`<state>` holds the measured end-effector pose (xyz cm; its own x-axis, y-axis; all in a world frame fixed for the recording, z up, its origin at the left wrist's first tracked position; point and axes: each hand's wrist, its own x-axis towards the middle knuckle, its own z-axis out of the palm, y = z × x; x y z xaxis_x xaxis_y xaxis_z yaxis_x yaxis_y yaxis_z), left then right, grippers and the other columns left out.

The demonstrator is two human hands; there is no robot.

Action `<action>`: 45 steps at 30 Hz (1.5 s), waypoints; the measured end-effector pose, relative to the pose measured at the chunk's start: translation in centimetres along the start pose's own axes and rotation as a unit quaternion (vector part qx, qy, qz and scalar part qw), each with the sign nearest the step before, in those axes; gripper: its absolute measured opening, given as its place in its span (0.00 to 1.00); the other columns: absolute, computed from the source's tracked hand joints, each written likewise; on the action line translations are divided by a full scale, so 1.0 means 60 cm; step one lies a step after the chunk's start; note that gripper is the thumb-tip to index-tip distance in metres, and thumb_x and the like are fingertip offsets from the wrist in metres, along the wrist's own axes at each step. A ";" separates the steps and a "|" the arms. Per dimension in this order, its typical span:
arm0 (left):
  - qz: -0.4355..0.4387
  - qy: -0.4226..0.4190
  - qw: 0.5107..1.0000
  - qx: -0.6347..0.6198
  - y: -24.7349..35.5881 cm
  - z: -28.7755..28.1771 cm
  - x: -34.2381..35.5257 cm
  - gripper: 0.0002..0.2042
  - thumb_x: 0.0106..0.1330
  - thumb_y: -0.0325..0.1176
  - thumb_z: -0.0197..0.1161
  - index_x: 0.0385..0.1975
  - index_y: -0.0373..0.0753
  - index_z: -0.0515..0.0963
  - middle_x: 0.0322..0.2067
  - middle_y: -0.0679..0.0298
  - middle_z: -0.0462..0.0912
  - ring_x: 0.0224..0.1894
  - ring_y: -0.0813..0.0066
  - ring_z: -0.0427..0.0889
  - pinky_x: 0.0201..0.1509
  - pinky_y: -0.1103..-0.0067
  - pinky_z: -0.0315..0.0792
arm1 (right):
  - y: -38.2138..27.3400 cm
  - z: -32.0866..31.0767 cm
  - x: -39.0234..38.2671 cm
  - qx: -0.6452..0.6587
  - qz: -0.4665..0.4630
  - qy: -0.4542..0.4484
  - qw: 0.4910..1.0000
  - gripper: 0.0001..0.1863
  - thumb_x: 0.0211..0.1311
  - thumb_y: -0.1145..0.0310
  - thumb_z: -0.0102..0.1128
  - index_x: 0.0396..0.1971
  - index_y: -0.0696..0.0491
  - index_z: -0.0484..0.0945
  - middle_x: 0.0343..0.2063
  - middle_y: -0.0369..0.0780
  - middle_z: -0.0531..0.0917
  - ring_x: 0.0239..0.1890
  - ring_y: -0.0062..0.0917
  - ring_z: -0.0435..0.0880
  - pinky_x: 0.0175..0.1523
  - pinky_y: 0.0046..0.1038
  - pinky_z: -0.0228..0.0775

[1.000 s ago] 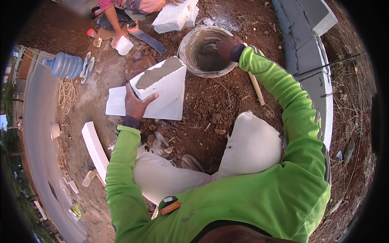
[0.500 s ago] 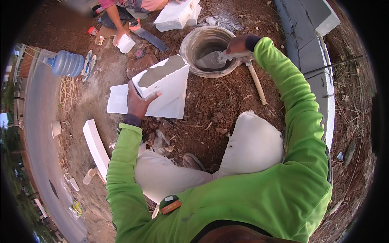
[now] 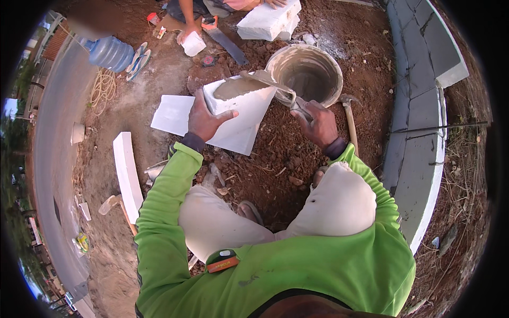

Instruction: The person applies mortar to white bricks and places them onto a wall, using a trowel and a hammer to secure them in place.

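A white lightweight block (image 3: pixel 245 113) stands tilted in front of me, with grey mortar (image 3: pixel 229 89) spread over its upper face. My left hand (image 3: pixel 208 118) grips the block's near left edge, thumb along its side. In my right hand (image 3: pixel 318 125) is the handle of a trowel (image 3: pixel 269 80). The trowel's blade lies over the right end of the mortared face, seen nearly edge-on. Whether it presses on the mortar I cannot tell. Just beyond my right hand stands a round bucket (image 3: pixel 339 79) with wet grey mortar inside. Under the held block lies a flat white piece (image 3: pixel 170 115).
A hammer (image 3: pixel 350 119) leans by the bucket. On the right runs a block wall (image 3: pixel 419 116) with a thin rod across it. Far ahead, another person's hand (image 3: pixel 186 33) holds a small white block, near a handsaw (image 3: pixel 227 43) and stacked blocks (image 3: pixel 270 21). A long white strip (image 3: pixel 127 167) lies left.
My right hand has drawn the trowel out of the bucket and brought it left and nearer, over the block's mortared face. My left hand keeps its hold on the block. The view has shifted.
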<state>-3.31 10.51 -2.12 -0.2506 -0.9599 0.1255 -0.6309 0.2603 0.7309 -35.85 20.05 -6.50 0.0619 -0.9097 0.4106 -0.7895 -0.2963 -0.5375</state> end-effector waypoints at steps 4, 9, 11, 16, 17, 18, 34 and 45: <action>0.003 -0.003 1.000 0.007 -0.015 0.006 0.001 0.47 0.45 0.51 0.85 0.60 0.33 0.64 0.54 0.46 0.79 0.57 0.48 0.80 0.62 0.61 0.73 | -0.016 0.020 -0.040 -0.032 -0.041 0.038 0.998 0.24 0.63 0.61 0.69 0.58 0.52 0.81 0.45 0.48 0.85 0.41 0.43 0.88 0.43 0.39 0.82; 0.011 0.010 1.000 -0.005 -0.017 0.007 0.004 0.48 0.44 0.52 0.85 0.60 0.33 0.64 0.54 0.45 0.78 0.58 0.47 0.79 0.62 0.61 0.73 | -0.053 -0.017 -0.027 0.104 -0.018 -0.008 0.994 0.20 0.64 0.64 0.68 0.53 0.58 0.82 0.44 0.52 0.86 0.45 0.47 0.87 0.47 0.40 0.81; 0.013 0.017 1.000 0.006 -0.011 0.009 0.002 0.48 0.45 0.52 0.85 0.60 0.32 0.64 0.54 0.46 0.79 0.57 0.48 0.80 0.62 0.62 0.73 | -0.079 -0.012 0.008 0.101 -0.043 0.001 0.994 0.20 0.64 0.65 0.68 0.53 0.59 0.82 0.43 0.52 0.86 0.44 0.48 0.87 0.47 0.40 0.80; -0.005 0.030 0.998 0.052 -0.003 0.012 0.003 0.50 0.43 0.56 0.84 0.59 0.33 0.63 0.51 0.45 0.80 0.54 0.44 0.82 0.58 0.58 0.75 | -0.086 0.063 0.009 0.046 -0.076 -0.031 0.996 0.26 0.63 0.64 0.68 0.61 0.54 0.77 0.37 0.46 0.83 0.38 0.45 0.84 0.43 0.41 0.79; -0.006 0.024 0.999 0.047 -0.002 0.012 0.006 0.50 0.43 0.57 0.84 0.59 0.32 0.63 0.50 0.44 0.81 0.53 0.43 0.82 0.58 0.58 0.75 | -0.072 0.076 -0.005 0.045 -0.118 0.015 0.992 0.29 0.62 0.64 0.68 0.64 0.50 0.75 0.35 0.44 0.80 0.37 0.42 0.82 0.40 0.41 0.78; -0.014 0.019 0.999 0.043 -0.006 0.012 0.003 0.50 0.43 0.57 0.84 0.59 0.32 0.63 0.50 0.44 0.81 0.53 0.43 0.82 0.57 0.57 0.76 | -0.066 0.070 -0.015 0.043 -0.109 -0.002 0.993 0.29 0.62 0.64 0.68 0.64 0.50 0.75 0.34 0.45 0.80 0.37 0.41 0.83 0.39 0.41 0.78; 0.043 -0.016 0.997 -0.056 -0.053 -0.019 -0.007 0.41 0.43 0.42 0.86 0.54 0.32 0.68 0.47 0.49 0.84 0.50 0.58 0.85 0.58 0.67 0.78 | 0.050 -0.078 0.125 -0.325 0.077 -0.165 0.928 0.17 0.58 0.58 0.67 0.37 0.57 0.86 0.35 0.49 0.88 0.40 0.45 0.89 0.48 0.43 0.81; 0.081 -0.104 0.931 -0.342 0.195 -0.128 0.047 0.41 0.50 0.37 0.74 0.66 0.32 0.66 0.56 0.53 0.78 0.56 0.63 0.81 0.61 0.67 0.75 | -0.059 -0.089 0.053 0.430 -0.017 -0.122 0.894 0.70 0.42 0.43 0.83 0.75 0.65 0.48 0.71 0.56 0.62 0.74 0.42 0.61 0.78 0.40 0.52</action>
<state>-5.77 10.05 11.90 -0.4829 -0.8546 0.1911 0.0238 0.2053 0.9784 -36.14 19.73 0.65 0.2917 -0.9013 0.3203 -0.0290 -0.3430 -0.9389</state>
